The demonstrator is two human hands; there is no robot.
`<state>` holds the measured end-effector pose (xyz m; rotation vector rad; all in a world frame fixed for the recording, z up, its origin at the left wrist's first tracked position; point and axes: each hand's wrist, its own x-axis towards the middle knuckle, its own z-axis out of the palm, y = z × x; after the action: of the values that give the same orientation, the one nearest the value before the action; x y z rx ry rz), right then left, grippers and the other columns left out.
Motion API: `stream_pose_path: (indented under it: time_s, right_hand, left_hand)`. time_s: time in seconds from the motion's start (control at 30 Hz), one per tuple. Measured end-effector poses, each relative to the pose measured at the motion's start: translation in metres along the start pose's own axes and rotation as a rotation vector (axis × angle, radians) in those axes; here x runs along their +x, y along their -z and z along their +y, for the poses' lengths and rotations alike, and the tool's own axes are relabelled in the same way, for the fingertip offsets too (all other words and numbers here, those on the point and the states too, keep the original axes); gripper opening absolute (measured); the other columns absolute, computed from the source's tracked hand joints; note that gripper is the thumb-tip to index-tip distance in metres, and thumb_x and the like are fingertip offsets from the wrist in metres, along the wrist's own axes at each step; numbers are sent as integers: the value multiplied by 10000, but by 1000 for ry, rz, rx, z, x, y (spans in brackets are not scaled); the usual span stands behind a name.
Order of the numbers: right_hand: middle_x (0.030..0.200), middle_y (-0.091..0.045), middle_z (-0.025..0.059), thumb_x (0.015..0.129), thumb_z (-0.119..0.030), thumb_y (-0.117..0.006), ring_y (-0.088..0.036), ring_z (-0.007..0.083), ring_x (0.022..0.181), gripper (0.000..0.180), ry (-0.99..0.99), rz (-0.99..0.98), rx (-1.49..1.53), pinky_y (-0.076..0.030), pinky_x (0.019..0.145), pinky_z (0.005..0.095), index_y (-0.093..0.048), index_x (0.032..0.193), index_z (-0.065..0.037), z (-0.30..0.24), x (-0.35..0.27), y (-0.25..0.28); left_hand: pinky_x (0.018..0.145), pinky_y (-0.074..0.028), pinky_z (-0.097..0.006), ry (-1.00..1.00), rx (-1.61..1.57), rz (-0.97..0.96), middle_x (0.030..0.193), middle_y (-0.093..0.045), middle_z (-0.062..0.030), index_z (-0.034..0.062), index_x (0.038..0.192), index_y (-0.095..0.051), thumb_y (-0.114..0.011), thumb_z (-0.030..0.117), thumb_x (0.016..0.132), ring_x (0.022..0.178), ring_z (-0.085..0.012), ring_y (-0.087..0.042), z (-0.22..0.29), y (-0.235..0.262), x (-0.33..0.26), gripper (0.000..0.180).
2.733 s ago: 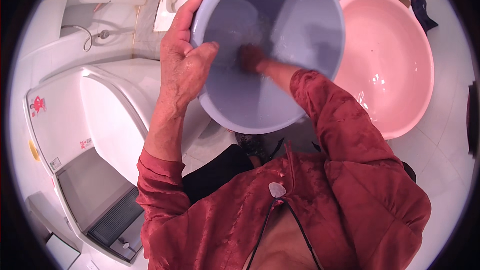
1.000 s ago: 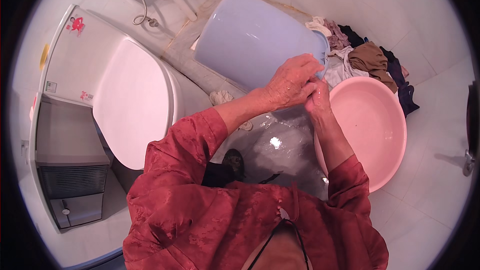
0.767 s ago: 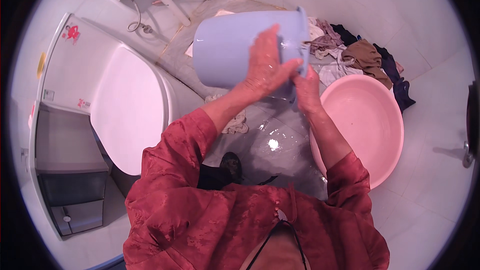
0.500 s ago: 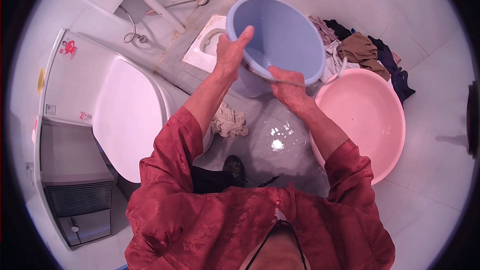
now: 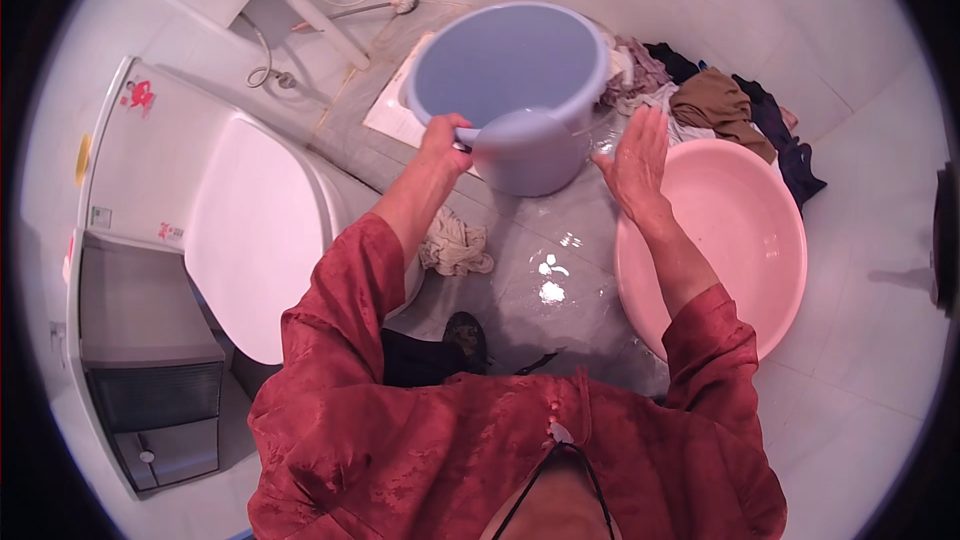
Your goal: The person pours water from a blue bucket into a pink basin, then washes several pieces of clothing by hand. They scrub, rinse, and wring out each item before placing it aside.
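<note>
A blue bucket [image 5: 535,160] stands just ahead, over the edge of a white squat pan [image 5: 392,108]. My left hand [image 5: 442,145] is closed around its near left rim, the thumb to the right. A blurred patch covers part of the bucket's front wall. To the right of the bucket, my right hand [image 5: 640,165] is raised, fingers straight, touching nothing I can make out. Directly beneath and beside that hand lies a wide pink basin [image 5: 720,230]. Water glistens on the grey floor [image 5: 585,285] between bucket and basin.
A pile of clothes [image 5: 715,105] lies behind the basin. A cream cloth [image 5: 456,245] is crumpled beside the white toilet [image 5: 260,230]. A grey cabinet [image 5: 150,370] stands at the left. Hoses and a pipe [image 5: 335,35] run along the far left wall.
The bucket has moved left and turned more upright. My right hand has let go of it and swung right, fingers now stretched. My left hand still grips the rim, slightly lower.
</note>
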<state>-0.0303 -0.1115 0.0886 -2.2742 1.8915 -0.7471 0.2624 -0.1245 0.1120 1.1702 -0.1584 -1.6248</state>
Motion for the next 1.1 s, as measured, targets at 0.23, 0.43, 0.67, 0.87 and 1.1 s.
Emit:
stream_pose_path:
  time_s: [0.23, 0.43, 0.67, 0.87, 1.1]
  right_hand:
    - [1433, -161, 362, 768, -209, -717, -174, 497, 1349, 896, -29, -456, 26, -228, 1077, 556, -169, 1444, 3, 45, -106, -28]
    - [1416, -161, 377, 769, -66, -652, -268, 518, 1301, 882, -187, -449, 316, -343, 1037, 477, -128, 1478, -107, 37, -131, -41]
    - [1408, -232, 322, 734, 1, -623, -347, 464, 1275, 908, -213, -383, 359, -367, 1019, 457, -98, 1471, -76, 38, -129, -41]
    - [1454, -218, 264, 772, -90, -629, -266, 364, 1362, 889, -631, -512, 783, -288, 1085, 431, -68, 1452, 24, 40, -116, -23]
    - [1489, -138, 275, 816, -280, -562, -116, 356, 1412, 879, -316, -535, 796, -97, 1150, 399, -55, 1444, 68, 34, -124, -15]
  left_hand:
    - [773, -491, -648, -155, -223, 104, 1172, -358, -274, -81, 1111, -342, -464, 46, 745, 1040, -479, -448, 34, 5, 71, 405]
    - [832, -493, -632, -307, -186, 139, 1173, -348, -279, -88, 1125, -344, -515, 74, 751, 1007, -477, -443, 98, 19, 160, 442]
    - [798, -530, -593, -441, -119, 171, 1186, -362, -304, -96, 1119, -339, -489, 99, 798, 997, -505, -473, 127, -10, 239, 404]
    - [818, -528, -570, -361, -40, 198, 1162, -430, -280, -72, 1138, -413, -536, 196, 856, 1062, -463, -473, 160, -17, 275, 408]
    - [782, -526, -474, -246, 458, -25, 988, -513, -51, 80, 1143, -526, -680, 389, 832, 949, -208, -523, 78, -1, 265, 464]
